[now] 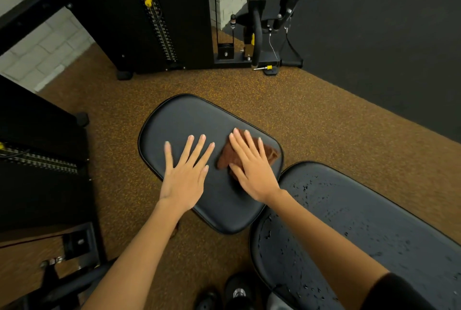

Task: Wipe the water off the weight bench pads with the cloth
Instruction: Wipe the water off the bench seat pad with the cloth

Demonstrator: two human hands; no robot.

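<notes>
- Landmark: seat pad (pixel 189 120), black, rounded and tapering toward the person; all places given rel. to it.
- Right hand (pixel 252 167) lies flat w/ fingers straight and spread, pressing the cloth (pixel 225 157) onto the pad's right half; no curl round the cloth, nothing pinched.
- Left hand (pixel 185 172) lies flat on the pad's left-centre, fingers straight and splayed, holding nothing; judged a bracing hand.
- Cloth: brown, soft nap, bunched and creased; part shows beyond the fingers, rest under the palm.
- Seat pad surface: smooth vinyl-type cover w/ piped edge, dull sheen, no droplets visible; judged wiped or nearly so.
- Back pad (pixel 349 224), just right of the seat pad across a narrow gap: same black cover, beaded all over w/ water drops (pixel 305 188). Judged the bulk of the work left.
- Risk 1: cloth only pressed, not gripped; a fast stroke could let it slide out or ball up, leaving streaks.
- Risk 2: cloth is near the pad's right edge; overrun could push it into the gap or off to the floor (pixel 311 110), speckled brown rubber-type matting.
- Risk 3: small cloth vs. much water on the back pad; may saturate and smear, not lift.
- Risk 4: wet slick vinyl under a bracing palm could slip.
- Beyond the seat pad: black weight-stack machine (pixel 159 22), not involved.
</notes>
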